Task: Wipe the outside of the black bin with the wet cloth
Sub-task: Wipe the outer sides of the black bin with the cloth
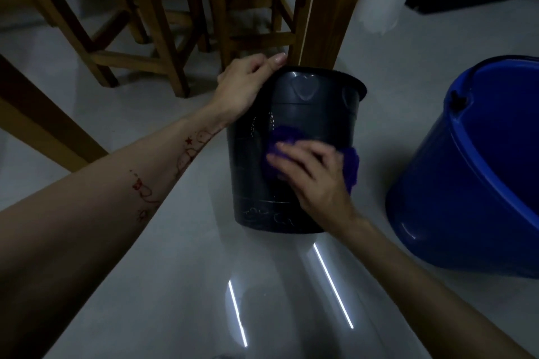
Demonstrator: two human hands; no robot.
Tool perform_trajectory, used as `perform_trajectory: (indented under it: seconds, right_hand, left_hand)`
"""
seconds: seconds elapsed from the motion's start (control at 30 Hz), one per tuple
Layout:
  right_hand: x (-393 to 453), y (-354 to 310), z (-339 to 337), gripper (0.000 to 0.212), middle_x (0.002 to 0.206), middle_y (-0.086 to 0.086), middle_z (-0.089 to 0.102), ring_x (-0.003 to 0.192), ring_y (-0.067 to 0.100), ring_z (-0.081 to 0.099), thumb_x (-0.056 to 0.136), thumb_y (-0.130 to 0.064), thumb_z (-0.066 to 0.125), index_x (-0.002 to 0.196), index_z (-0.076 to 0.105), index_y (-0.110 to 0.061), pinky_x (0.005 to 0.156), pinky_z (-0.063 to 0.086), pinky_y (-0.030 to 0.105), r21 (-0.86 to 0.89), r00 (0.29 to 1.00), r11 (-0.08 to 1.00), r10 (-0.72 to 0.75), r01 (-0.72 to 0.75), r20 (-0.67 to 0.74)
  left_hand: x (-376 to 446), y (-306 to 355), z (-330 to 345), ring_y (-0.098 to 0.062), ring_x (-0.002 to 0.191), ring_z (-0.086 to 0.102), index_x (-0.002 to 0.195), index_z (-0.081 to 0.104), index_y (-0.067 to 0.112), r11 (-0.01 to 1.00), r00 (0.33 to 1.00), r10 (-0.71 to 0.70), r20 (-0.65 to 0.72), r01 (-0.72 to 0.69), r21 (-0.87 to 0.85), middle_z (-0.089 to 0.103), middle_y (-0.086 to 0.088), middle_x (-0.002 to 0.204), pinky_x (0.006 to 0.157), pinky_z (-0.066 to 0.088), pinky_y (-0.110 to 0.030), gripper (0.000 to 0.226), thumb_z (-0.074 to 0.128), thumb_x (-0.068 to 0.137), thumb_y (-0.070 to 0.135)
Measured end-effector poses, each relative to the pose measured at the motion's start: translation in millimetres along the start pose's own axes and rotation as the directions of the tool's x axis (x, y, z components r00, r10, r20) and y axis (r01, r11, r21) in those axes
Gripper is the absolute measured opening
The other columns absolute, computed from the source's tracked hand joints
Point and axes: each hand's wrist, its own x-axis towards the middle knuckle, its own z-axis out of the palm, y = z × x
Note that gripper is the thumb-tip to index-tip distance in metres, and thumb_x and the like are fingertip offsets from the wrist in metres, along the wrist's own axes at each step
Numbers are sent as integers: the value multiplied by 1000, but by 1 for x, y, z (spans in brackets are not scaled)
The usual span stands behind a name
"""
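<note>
On the glossy floor [175,285], the left hand [245,87] grips the black bin [315,108] rim; the right hand [315,175] presses the purple cloth [351,166] flat against its side.

Single head-mounted wide-angle view, facing forward-down, close above glossy grey tiled floor [180,285]; no second view.

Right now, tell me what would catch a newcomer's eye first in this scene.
The black bin stands on the glossy floor at the centre, with the right hand pressing a purple cloth flat against its side. The left hand grips the bin's rim at the upper left, its forearm marked with red drawings. A large blue bucket stands to the right, and wooden chair legs crowd the background.
</note>
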Motion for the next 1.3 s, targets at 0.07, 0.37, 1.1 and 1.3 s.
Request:
perform_trajectory:
  seconds: [0.07, 0.37, 1.1, 1.3]
  right_hand:
    - [-33, -12, -2, 32, 133, -2, 62, 116, 23, 51, 95, -16, 68, 126, 66, -21, 89, 43, 39, 6, 991, 994, -110, 110, 72]
    - [-43, 6, -31, 36, 137, 0, 52, 115, 31, 53, 98, -10, 56, 131, 54, -24, 104, 36, 35, 9, 998, 999, 32, -33, 48]
    - [-58, 4, -17, 48, 137, 0, 51, 123, 25, 47, 88, -9, 69, 132, 54, -23, 96, 40, 38, 49, 941, 972, -237, 232, 241]
    - [-3, 36, -31, 27, 128, 10, 54, 109, 33, 49, 101, -16, 53, 128, 56, -19, 100, 38, 33, 29, 973, 978, 207, -205, -105]
  left_hand:
    - [-1, 5, 1, -15, 78, 61, 65, 61, 36, 1000, 1000, -5, -9, 5, 12, 62, 7, 72, 95, 45, -59, 44, 47, 86, 72]
    - [-3, -2, -11, 3, 66, 51, 73, 52, 28, 991, 994, 61, 88, -71, 115, 54, 10, 74, 62, 38, -13, 39, 38, 104, 47]
    - [-3, 5, -7, 8, 112, 51, 136, 58, 26, 971, 964, 221, 149, -231, 53, 55, 11, 113, 94, 41, -3, 45, 35, 105, 4]
    - [-2, 2, -11, 9, 113, 54, 135, 60, 24, 975, 966, 213, 148, -219, 32, 57, 13, 112, 96, 42, -6, 45, 37, 104, 2]
